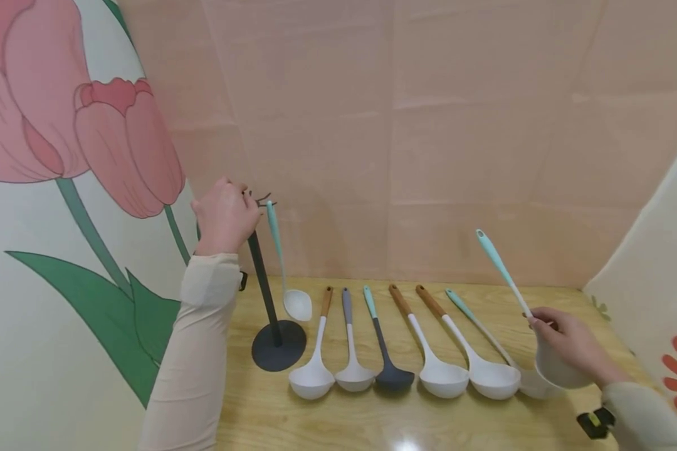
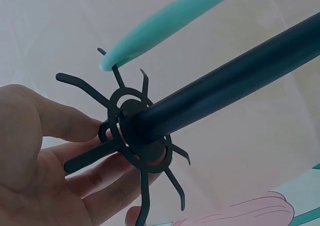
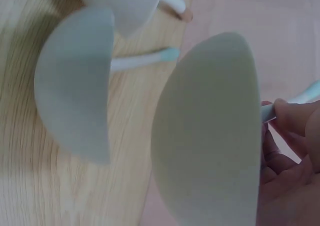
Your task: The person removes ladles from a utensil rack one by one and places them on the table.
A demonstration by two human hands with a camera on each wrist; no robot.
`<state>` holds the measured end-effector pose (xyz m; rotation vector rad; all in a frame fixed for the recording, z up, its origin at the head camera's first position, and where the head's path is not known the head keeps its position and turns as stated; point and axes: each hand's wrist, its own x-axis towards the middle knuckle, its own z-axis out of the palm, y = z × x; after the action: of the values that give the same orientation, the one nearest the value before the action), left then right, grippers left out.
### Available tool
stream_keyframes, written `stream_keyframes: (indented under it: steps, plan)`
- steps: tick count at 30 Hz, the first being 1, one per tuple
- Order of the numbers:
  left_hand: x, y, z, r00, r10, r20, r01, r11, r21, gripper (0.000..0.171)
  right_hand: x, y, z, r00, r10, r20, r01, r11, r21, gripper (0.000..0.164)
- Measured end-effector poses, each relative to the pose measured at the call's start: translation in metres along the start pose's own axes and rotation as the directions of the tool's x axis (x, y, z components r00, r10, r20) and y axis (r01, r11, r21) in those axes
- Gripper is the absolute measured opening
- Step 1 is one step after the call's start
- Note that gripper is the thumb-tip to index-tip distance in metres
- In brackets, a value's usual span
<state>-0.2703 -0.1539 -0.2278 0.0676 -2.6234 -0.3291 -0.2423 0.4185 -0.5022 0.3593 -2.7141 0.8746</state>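
My left hand (image 1: 228, 213) grips the top of a black utensil stand (image 1: 264, 282). In the left wrist view, the thumb and fingers (image 2: 107, 173) are at its ring of hooks (image 2: 145, 166). From one hook hangs a ladle with a turquoise handle (image 1: 274, 225) and a white bowl. At the right, my right hand (image 1: 570, 341) pinches the white shaft of another turquoise-handled ladle (image 1: 493, 254), held above the table with its handle up. The right wrist view shows this ladle's pale bowl (image 3: 207, 136) close up, hiding part of the hand.
Several ladles lie in a row on the wooden table (image 1: 327, 432). They include a brown-handled white ladle (image 1: 311, 381), a black-bowled ladle (image 1: 395, 378) and, beside the right hand, a turquoise-handled ladle (image 1: 467, 307). A pink cloth (image 1: 429, 156) hangs behind.
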Motion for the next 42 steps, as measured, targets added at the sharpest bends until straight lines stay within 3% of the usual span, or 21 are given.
stream_keyframes:
  steps: [7, 16, 24, 35, 42]
  plan:
    - [0.001, 0.001, 0.001, 1.000, 0.001, 0.000, -0.001, 1.000, 0.003, 0.038, 0.007, 0.025, -0.009, 1.000, 0.006, 0.005, -0.006, 0.999, -0.042, 0.023]
    - [0.001, 0.002, 0.002, 1.000, 0.002, -0.005, -0.002, 1.000, -0.002, 0.038, 0.017, 0.054, -0.010, 0.990, 0.066, 0.122, -0.051, 0.992, -0.119, 0.024]
    - [0.001, 0.003, 0.002, 1.000, -0.009, -0.005, 0.009, 1.000, 0.006, 0.038, 0.012, 0.074, 0.003, 0.971, 0.122, 0.204, -0.095, 0.986, -0.138, 0.023]
    - [0.002, 0.002, 0.003, 1.000, -0.012, -0.002, 0.012, 1.000, 0.011, 0.037, 0.005, 0.089, 0.022, 0.923, 0.211, 0.323, -0.197, 0.977, -0.078, 0.025]
    - [0.003, 0.001, 0.003, 1.000, -0.008, 0.003, 0.008, 1.000, 0.007, 0.038, 0.000, 0.093, 0.036, 0.923, 0.209, 0.324, -0.202, 0.978, -0.054, 0.021]
